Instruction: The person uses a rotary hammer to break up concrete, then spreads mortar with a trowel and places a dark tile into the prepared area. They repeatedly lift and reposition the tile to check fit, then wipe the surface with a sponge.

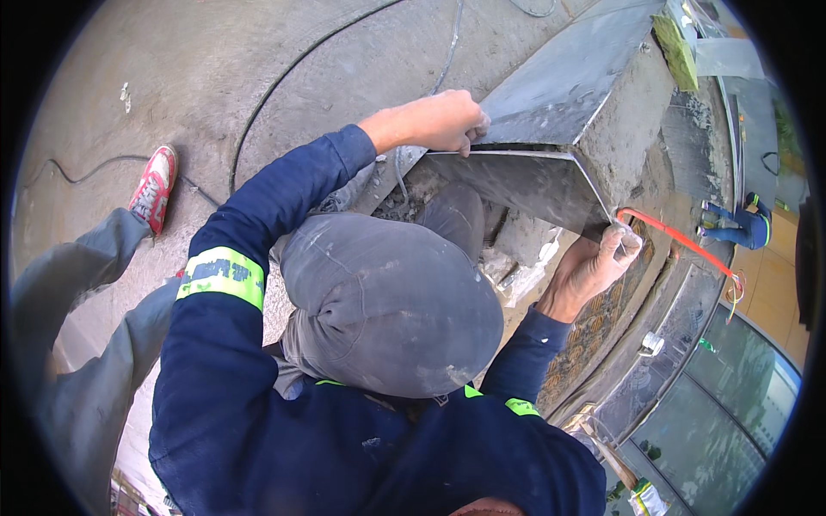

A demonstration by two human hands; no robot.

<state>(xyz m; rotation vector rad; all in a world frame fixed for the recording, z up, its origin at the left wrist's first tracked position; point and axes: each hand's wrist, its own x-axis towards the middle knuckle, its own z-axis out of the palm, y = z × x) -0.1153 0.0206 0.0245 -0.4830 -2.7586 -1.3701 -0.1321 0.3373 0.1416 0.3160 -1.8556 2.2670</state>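
A thin dark grey slab [525,182] with a pale edge stands tilted in front of my knees. At its left upper corner, my left hand [443,123] has its fingers bent closed over the edge. My right hand [596,261] pinches the slab's right lower corner between thumb and fingers. Just beyond, a larger grey slab [559,82] lies sloping, its near edge close against the held slab's top edge. Rough mortar [632,116] covers the surface along its right side. Behind the held slab, the space is partly hidden.
An orange conduit [675,234] with loose wires runs beside my right hand. Black cable [258,107] crosses the concrete floor. Another person's leg and red shoe [155,189] are at left; a person in blue [747,225] is far right. A yellow-green block [674,52] sits near the slab's far end.
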